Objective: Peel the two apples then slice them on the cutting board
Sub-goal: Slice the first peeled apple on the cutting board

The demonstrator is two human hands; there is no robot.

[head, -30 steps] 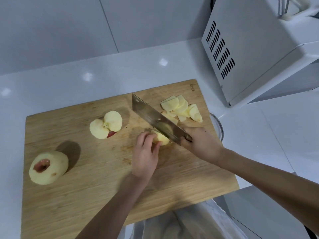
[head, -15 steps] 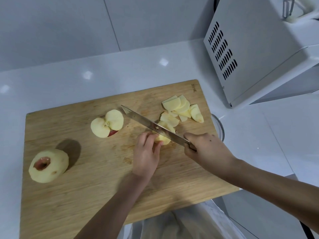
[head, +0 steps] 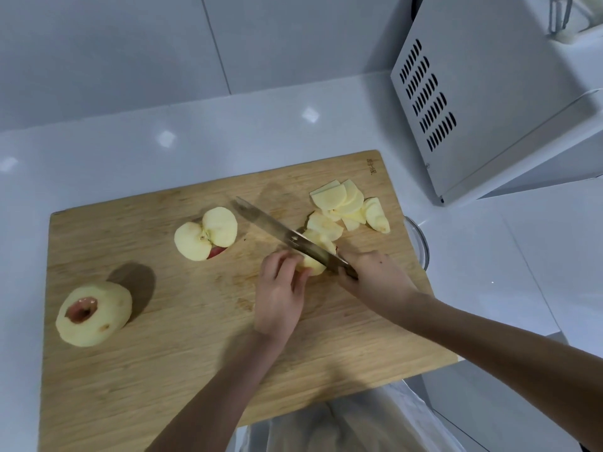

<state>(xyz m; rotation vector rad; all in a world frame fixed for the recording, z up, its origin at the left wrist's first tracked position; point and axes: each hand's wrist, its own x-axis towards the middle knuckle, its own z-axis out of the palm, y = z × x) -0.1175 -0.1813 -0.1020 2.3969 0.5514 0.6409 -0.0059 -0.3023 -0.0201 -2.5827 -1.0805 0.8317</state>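
Both grips hold: left hand (head: 280, 295) pinching apple piece (head: 314, 269), right hand (head: 375, 278) gripping knife (head: 277, 226), blade turned upright since.

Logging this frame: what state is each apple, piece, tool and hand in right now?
whole apple: peeled, uncut, red skin left round its hollow.
apple wedges: two, peeled, leaning together, not yet sliced.
apple piece: partly sliced, under the blade.
slices: cut, piled far right on the cutting board.
cleaver: blade down on the apple piece.
left hand: fingers curled on the apple piece.
right hand: grips the cleaver handle.
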